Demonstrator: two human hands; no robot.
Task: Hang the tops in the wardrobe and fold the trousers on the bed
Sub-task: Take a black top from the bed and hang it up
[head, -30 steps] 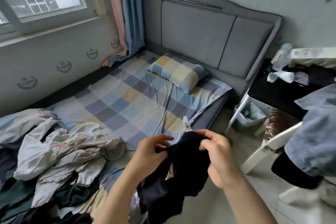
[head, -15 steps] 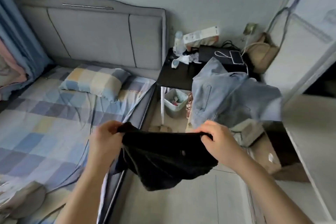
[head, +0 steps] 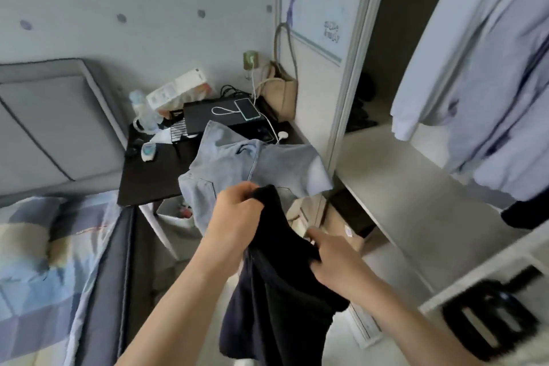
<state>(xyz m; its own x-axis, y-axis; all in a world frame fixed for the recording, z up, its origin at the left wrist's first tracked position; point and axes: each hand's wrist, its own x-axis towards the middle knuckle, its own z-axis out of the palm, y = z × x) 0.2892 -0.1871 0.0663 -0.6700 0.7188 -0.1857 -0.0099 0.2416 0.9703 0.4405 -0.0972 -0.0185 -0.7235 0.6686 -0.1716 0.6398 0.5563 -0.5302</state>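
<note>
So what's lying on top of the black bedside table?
On the black bedside table: denim garment draped over its front edge, phone on a black box, water bottle. Whatever lies under the denim is hidden.

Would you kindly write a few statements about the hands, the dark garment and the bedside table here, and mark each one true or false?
1. Both hands grip the dark garment. True: the left hand holds its upper edge, the right hand lower down.
2. The phone lies on the bed. False: it lies on the black box on the bedside table.
3. Light denim jeans hang over the table's edge. True.
4. The wardrobe is closed. False: it stands open, with a pale blue garment hanging inside.
5. The dark garment is on a hanger. False: no hanger shows on it.
</note>
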